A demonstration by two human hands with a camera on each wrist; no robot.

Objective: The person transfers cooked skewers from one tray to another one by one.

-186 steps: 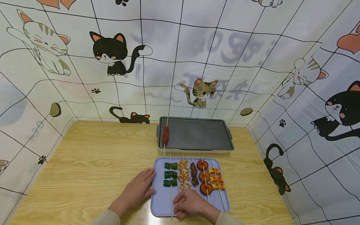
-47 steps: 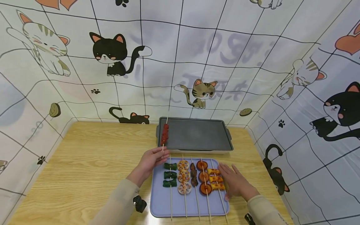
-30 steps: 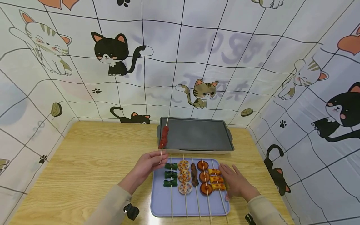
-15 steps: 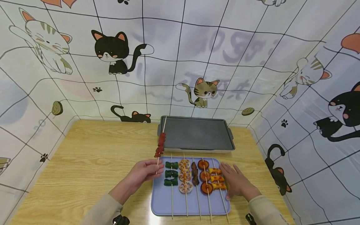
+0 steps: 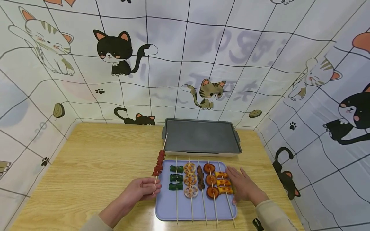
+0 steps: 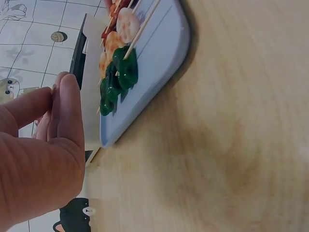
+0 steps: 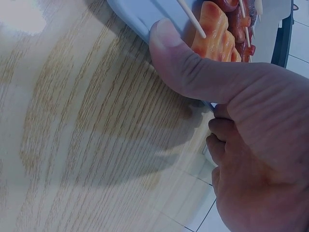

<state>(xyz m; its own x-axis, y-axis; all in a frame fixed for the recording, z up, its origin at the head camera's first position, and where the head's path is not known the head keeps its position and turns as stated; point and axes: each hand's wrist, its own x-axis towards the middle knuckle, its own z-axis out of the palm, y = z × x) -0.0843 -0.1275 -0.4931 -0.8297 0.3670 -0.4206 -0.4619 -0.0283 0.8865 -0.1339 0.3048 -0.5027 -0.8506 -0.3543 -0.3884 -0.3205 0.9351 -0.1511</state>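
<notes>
My left hand pinches the lower stick of a red meat skewer between thumb and fingers, left of the lavender tray. The skewer leans with its tip toward the griddle. My right hand rests along the tray's right edge, fingers extended; in the right wrist view its thumb lies at the rim. On the tray, left to right, lie skewers of green pepper, lotus root slices, brown meat, round brown-orange slices and yellow-orange pieces.
The dark flat griddle stands behind the tray at the back of the wooden table. A cat-print sheet hangs behind the table and along its sides. The skewer sticks overhang the tray's front edge.
The left hand took hold of the red meat skewer on the griddle and brought it toward the front left. Earlier, the right hand left the sticks and settled at the tray's right edge.
</notes>
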